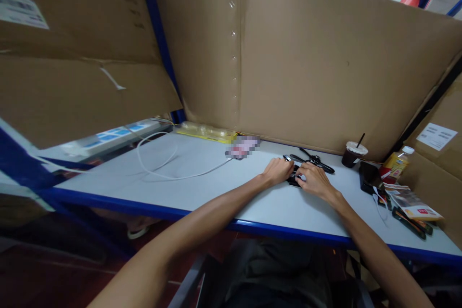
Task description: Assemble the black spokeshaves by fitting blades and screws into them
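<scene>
Both my hands work close together over the right part of the white table. A small black object with a shiny part lies between them at the table surface. My left hand has its fingers closed on the left side of this object. From the right, my right hand pinches it with bent fingers. Much of the object is hidden by my fingers, so I cannot tell its kind. Just behind my right hand lies a black tool with long handles, apart from the fingers.
A blurred-out pinkish device with a white cable lies left of my hands. Behind it is a clear-and-yellow package. At right stand a drink cup and a bottle, near a packet. Cardboard walls enclose the table.
</scene>
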The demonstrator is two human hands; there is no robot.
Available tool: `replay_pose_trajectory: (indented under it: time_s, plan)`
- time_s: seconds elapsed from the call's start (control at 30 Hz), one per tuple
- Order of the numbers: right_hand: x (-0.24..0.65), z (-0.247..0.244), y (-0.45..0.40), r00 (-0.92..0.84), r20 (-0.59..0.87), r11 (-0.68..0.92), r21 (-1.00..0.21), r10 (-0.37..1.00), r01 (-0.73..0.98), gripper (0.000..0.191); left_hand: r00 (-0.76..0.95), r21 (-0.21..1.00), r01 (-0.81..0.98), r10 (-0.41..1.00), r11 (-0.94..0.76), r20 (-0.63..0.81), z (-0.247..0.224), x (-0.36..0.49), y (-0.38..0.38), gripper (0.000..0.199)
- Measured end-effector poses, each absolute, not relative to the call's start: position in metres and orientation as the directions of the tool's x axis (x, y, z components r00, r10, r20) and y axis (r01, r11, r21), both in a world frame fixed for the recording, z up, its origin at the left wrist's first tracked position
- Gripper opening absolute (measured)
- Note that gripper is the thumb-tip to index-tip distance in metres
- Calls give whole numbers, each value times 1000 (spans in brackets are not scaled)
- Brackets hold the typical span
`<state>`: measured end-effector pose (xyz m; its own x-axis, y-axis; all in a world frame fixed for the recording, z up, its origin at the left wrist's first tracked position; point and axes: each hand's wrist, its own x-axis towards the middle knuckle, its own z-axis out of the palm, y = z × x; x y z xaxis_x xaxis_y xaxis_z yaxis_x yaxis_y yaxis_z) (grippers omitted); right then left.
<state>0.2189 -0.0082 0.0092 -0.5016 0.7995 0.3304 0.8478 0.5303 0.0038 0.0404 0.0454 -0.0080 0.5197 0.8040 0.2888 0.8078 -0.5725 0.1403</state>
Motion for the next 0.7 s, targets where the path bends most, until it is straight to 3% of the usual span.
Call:
replay_pose_trajectory:
  time_s: [0.7]
  plan:
    - [217, 9, -8, -556, 282, 570, 39, 782, 821, 11, 581, 71, 787, 775, -613, 248, -4, 40, 46, 30]
